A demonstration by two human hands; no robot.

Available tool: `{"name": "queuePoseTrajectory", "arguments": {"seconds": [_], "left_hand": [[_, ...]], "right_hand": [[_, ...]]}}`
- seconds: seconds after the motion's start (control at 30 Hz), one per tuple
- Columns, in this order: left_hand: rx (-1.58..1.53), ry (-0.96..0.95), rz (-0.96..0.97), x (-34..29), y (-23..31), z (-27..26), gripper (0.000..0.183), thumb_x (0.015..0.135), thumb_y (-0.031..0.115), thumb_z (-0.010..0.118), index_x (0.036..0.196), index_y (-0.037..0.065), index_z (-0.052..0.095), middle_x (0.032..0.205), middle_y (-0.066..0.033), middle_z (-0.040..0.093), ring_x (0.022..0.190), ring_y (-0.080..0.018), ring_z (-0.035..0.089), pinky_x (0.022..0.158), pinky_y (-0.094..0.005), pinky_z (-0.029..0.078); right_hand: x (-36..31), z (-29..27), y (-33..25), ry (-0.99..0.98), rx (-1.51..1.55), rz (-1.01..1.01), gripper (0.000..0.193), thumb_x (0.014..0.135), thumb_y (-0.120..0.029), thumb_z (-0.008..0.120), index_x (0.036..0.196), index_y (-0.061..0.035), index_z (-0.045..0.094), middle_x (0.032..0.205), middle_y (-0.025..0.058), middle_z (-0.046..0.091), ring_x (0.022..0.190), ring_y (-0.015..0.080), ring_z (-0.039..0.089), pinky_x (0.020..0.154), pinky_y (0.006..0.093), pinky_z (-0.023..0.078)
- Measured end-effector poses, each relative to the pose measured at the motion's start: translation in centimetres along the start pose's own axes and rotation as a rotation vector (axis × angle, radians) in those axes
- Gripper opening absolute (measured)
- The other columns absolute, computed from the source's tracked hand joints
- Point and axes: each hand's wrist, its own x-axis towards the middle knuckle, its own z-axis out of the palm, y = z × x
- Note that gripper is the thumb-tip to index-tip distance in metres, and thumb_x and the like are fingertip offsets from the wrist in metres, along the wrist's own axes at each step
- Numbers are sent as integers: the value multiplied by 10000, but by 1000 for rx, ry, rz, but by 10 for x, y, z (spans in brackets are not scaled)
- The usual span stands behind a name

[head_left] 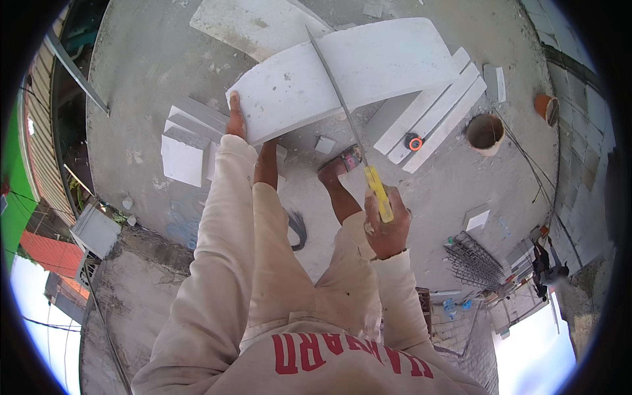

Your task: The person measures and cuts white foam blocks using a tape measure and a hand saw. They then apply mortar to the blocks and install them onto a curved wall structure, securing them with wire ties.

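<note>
- The white block point(388, 62), long and pale, lies crosswise ahead of the person, apparently raised above the concrete floor point(141, 72); its support is mostly hidden.
- Its pitted, matt face suggests aerated concrete: stiff, fairly light for its bulk, yet awkward because of its length. Corners and edges probably chip easily, and dust could make the face slippery.
- Best hold, I judge: flat palms on the broad face, or a grip round the thick long edges well in from the corners, with both halves supported.
- The left hand point(236, 117) is at the block's left end, thumb on the face; its fingers are hidden, so I cannot tell how firmly it grips.
- The right hand point(387, 224), well apart from the left, is wrapped round the yellow handle of the hand saw point(339, 95), whose blade crosses the block.
- Farther out, another white slab point(257, 26) lies beyond, with small blocks point(183, 161) to the left and long strips point(434, 112) to the right.
</note>
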Motion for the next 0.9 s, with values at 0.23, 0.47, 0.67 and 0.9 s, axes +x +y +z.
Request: {"name": "queuePoseTrajectory", "arguments": {"seconds": [0.23,0.47,0.67,0.9], "left_hand": [[98,37,-124,9,35,31,826,968,691,532,1504,63,495,1437,-107,592,1273,-259,581,1097,-373,434],[37,-65,-39,12,17,-1,770,1001,652,505,1520,83,487,1464,-92,578,1315,-262,547,1143,-379,376],[250,56,-112,20,63,7,719,987,643,523,1481,121,545,1377,-92,646,1203,-261,611,1063,-386,447],[442,210,-409,-7,116,68,703,1018,608,481,1480,80,537,1392,-94,634,1259,-248,584,1104,-353,414]], "right_hand": [[34,15,6,-90,-55,112,310,936,-199,678,1157,11,621,914,167,739,745,337,739,715,407,576],[-29,-15,17,-25,-56,-66,405,933,-195,682,1249,44,604,894,148,745,737,307,750,703,378,588],[-26,-10,2,46,79,-60,326,927,-127,677,1211,24,624,856,129,730,619,270,707,617,361,562],[44,30,-3,85,56,-27,258,939,-144,672,1146,7,638,856,134,696,658,290,700,623,371,551]]}}
